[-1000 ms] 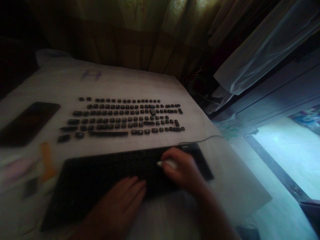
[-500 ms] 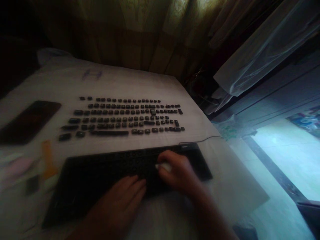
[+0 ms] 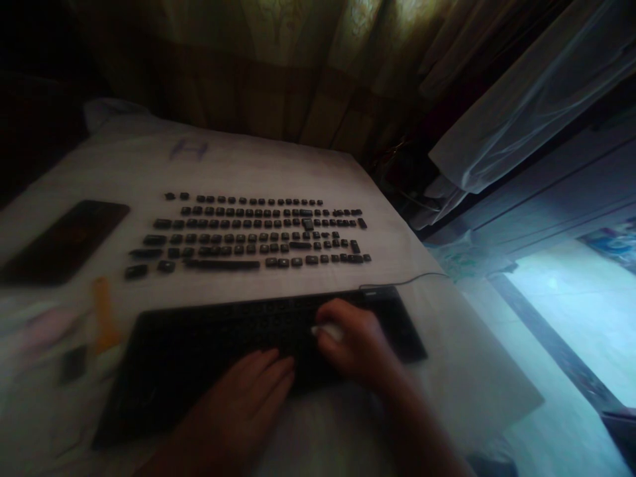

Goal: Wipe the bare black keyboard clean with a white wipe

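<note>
A black keyboard [image 3: 199, 344] with its keycaps off lies across the front of the table. My left hand [image 3: 248, 397] rests on its lower edge with the fingers stretched out flat. Over the right half of the board, my right hand [image 3: 350, 334] is closed on a small white piece [image 3: 330, 330], held between thumb and fingers. Its tip points left, onto the board; blur hides what kind of thing it is. Beyond the keyboard, black keycaps [image 3: 238, 238] stand in several rows, with the long space bar [image 3: 222, 264] in the nearest row.
To the left lie a dark phone [image 3: 67, 242], an orange tool [image 3: 104, 315], a blurred pink item [image 3: 47, 331] and a small dark block [image 3: 73, 364]. A cable [image 3: 407, 281] runs off the keyboard to the right. Curtains [image 3: 278, 79] hang behind the white-covered table [image 3: 278, 162].
The whole view has shifted slightly, so everything sits a little further right. Both hands keep nearly the same place on the keyboard, and the right still holds the white piece.
</note>
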A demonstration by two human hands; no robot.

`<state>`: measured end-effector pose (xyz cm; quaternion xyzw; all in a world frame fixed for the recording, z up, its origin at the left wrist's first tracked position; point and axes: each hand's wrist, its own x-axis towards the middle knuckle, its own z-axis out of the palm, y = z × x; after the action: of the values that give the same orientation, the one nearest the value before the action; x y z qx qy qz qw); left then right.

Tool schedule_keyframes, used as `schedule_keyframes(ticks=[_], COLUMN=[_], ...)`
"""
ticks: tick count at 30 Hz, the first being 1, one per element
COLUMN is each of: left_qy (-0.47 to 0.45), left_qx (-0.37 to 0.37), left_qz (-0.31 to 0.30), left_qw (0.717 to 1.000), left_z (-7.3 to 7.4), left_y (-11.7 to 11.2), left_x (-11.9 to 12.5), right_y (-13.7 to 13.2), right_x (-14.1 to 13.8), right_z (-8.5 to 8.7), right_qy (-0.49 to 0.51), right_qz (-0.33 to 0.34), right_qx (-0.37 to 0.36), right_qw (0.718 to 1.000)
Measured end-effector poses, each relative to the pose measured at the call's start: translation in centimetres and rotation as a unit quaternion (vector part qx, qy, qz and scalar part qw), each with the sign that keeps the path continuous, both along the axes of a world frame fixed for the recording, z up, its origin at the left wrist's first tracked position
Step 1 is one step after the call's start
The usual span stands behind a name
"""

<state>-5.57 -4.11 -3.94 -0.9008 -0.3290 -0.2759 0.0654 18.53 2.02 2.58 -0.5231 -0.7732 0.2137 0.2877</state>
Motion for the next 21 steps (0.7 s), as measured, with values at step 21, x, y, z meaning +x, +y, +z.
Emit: schedule_keyframes(ticks=[21], left_qy=[0.048], left_qx=[0.027], left_qz=[-0.023], left_qw=[0.998], left_z=[0.3], left_y=[0.2], left_x=[-0.6], right_y=[-0.4], right_x=[-1.8], right_z=[-0.7], right_qy=[-0.019], right_qz=[0.027], right_qx=[0.034], right_qw=[0.999])
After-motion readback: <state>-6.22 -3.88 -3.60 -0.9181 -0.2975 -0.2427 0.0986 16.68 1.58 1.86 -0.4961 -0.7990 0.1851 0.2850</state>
